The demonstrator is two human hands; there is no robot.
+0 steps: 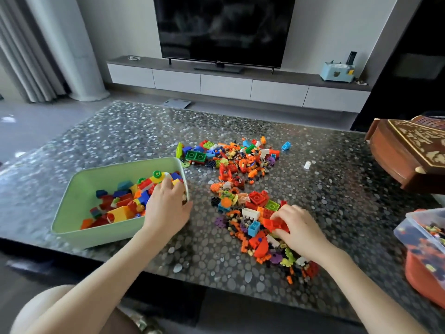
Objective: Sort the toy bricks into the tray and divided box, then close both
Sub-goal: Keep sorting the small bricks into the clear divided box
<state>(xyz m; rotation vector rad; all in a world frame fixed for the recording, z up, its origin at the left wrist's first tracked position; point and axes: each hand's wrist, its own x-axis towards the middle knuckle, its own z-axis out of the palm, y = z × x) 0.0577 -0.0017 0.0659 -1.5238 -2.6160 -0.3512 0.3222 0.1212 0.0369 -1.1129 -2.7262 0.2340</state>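
On the table point(125, 141), right grip point(301, 231) pinches a red brick point(275, 224)

The right hand point(299, 229) pinches a red brick point(275, 224). Fingers point(168, 185) of the left hand point(166, 209) reach among bricks point(125, 203) inside the green tray point(79, 182).

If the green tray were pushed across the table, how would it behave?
The green tray probably slides easily, since the table looks glossy. It looks like stiff plastic, so should keep its shape. Its loose bricks, heaped toward one side, would likely shift.
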